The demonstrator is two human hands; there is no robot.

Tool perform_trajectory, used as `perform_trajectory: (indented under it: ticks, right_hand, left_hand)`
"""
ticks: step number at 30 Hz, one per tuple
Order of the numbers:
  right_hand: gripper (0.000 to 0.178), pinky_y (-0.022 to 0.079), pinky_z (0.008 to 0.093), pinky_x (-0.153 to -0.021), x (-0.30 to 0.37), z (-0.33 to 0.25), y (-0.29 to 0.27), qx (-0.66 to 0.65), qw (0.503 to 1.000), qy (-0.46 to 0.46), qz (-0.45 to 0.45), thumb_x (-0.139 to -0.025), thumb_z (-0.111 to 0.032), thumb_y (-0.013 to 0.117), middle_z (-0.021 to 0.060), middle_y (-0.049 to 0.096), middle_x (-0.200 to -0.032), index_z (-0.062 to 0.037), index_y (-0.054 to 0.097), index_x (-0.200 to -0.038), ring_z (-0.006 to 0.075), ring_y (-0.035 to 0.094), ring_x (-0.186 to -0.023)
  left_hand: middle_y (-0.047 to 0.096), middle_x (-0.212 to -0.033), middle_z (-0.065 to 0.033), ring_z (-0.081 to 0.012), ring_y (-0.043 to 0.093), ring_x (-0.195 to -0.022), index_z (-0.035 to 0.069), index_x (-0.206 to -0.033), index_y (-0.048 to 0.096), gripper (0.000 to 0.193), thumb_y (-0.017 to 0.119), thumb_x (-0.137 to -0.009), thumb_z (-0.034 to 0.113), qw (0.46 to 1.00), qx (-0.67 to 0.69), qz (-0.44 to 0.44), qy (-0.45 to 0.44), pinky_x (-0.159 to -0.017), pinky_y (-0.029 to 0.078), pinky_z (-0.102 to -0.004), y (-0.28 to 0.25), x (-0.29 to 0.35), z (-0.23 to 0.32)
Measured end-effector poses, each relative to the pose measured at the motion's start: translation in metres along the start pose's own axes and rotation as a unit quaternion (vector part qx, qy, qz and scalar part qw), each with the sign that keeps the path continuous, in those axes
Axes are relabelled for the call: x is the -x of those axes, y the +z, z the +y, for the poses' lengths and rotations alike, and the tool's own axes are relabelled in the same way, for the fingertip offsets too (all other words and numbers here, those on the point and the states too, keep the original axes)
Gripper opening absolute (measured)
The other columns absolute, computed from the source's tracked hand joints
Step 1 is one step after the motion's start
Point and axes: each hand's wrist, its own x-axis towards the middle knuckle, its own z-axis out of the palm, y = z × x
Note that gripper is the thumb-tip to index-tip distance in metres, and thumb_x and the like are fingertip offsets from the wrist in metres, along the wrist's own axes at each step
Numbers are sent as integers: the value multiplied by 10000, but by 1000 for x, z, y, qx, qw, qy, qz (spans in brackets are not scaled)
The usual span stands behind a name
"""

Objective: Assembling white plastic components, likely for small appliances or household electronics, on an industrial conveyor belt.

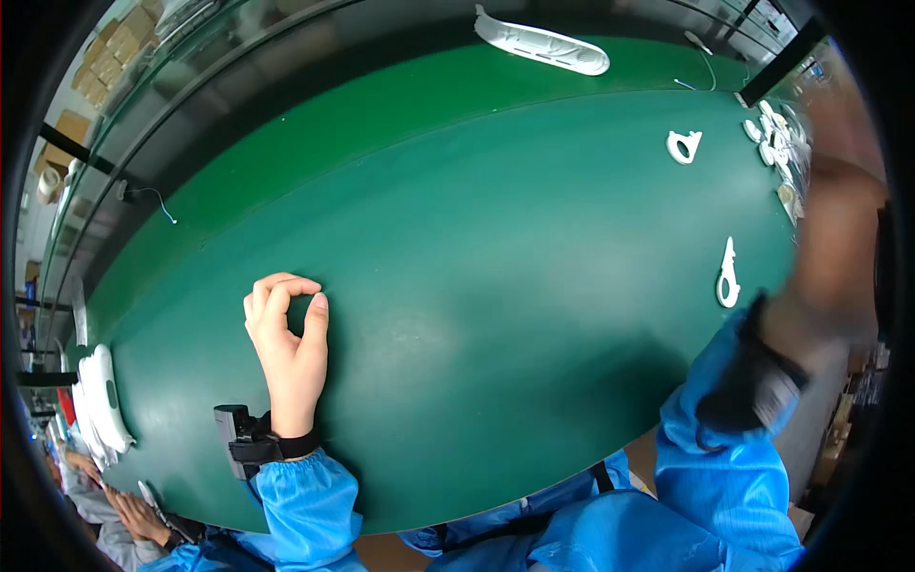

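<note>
My left hand (pixel 289 334) rests on the green table (pixel 457 343), left of its middle. Its fingers curl round so that thumb and forefinger nearly meet in a ring, and only table shows through it. At the far right my right hand (pixel 843 124) is raised and smeared by motion; its fingers cannot be made out. Nearest to it lies a pile of small white plastic parts (pixel 777 143), partly hidden. A white ring-shaped part (pixel 682 147) and a slim white part with a ring end (pixel 728 276) lie left of my right arm.
A long white shell-like housing (pixel 543 46) lies at the far edge. Several white curved housings (pixel 102 400) are stacked at the left end, close to another person's hands (pixel 138 515). Thin cables (pixel 157 195) lie along the back, and a dark post (pixel 782 65) stands at the back right.
</note>
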Motion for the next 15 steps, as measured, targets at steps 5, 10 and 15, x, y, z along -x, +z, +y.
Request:
perform_trajectory:
  ticks: [5,10,15]
  right_hand:
    - [213,449,226,-776,51,99,-72,379,880,278,-70,-916,-138,620,5,619,-1035,-25,619,-1097,74,559,-917]
    - [461,350,429,-1064,121,101,-141,633,694,332,-80,-869,-346,662,144,543,-1325,-118,584,-1262,363,417,-1272]
    - [200,473,346,-846,117,107,-142,551,749,363,-64,-856,-144,666,110,652,-1051,-35,633,-1020,265,602,-948]
  left_hand:
    - [555,-943,-95,-284,496,-915,53,-855,580,102,649,-813,114,985,-166,-45,20,-839,402,-376,-12,-9,11]
    - [527,-821,-58,-244,499,-810,85,-833,568,114,656,-800,149,989,-107,10,103,-708,358,-370,41,-13,43]
    - [517,-803,-34,-218,488,-816,91,-815,580,89,657,-799,132,997,-10,-43,61,-732,347,-355,27,-9,31]
